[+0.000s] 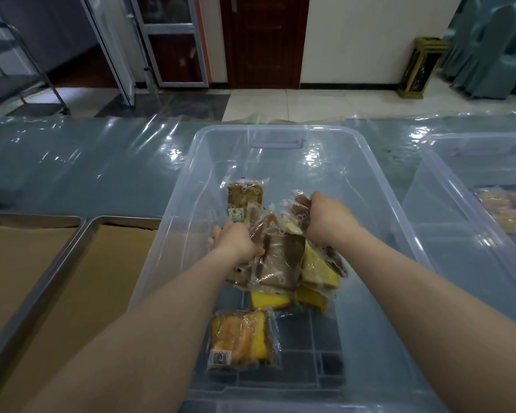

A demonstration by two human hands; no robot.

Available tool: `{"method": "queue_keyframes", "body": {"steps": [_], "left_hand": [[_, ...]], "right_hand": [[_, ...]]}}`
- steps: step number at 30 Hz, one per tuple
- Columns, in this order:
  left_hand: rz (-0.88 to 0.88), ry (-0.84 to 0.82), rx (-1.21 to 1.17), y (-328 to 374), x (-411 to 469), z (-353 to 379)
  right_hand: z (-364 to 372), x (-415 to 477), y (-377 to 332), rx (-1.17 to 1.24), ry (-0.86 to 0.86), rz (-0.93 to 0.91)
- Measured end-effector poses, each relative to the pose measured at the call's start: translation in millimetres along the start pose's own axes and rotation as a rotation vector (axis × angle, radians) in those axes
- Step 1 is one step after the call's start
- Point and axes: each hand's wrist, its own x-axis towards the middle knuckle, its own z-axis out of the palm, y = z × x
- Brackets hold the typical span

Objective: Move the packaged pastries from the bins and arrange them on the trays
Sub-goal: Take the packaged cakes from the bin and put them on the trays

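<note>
Left hand (pixel 236 242) and right hand (pixel 328 217) clutch bunched pastries (pixel 280 257) in the bin (pixel 173 201), likely to lift several together.

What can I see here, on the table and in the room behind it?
middle bin: one, clear plastic, table centre
packaged pastries: a heap, count hidden by overlap, brown and yellow, inside the middle bin
right bin: one, clear, right edge, more pastries inside
trays: two, metal, brown lining, left
table cover: one, glossy blue-grey
door: one, dark red, far wall
waste bin: one, gold and black, by the wall
covered chairs: stacked, teal, far right
rack: one, grey metal, far left
left hand: grips packs in the heap
right hand: grips a brown pack
</note>
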Motion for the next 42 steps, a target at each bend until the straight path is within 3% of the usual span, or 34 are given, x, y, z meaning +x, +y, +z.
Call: {"method": "queue_keyframes", "body": {"steps": [10,16,23,31,35,42], "left_hand": [[0.251,0.444,0.258,17.6,-18.7,-44.3],[0.329,0.663,0.232,29.9,-27.9,-105.5],[0.442,0.892,0.222,28.4,-47.4,-169.7],[0.267,0.964,0.324,-11.6,-58.1,-190.7],[0.177,1.024,0.315,-29.4,-67.7,-195.6],[0.135,1.044,0.38,-37.8,-76.5,-183.2]], "right_hand": [[-5.9,5.1,-4.7,0.028,0.051,-0.034],[-34.0,28.0,-8.2,0.061,0.15,-0.046],[-40.5,64.3,-35.2,-0.022,0.112,-0.275],[9.4,103.9,-88.6,-0.204,-0.05,-0.611],[34.2,113.1,-92.8,-0.232,-0.14,-0.588],[56.8,102.9,-88.4,-0.247,-0.146,-0.577]]}}
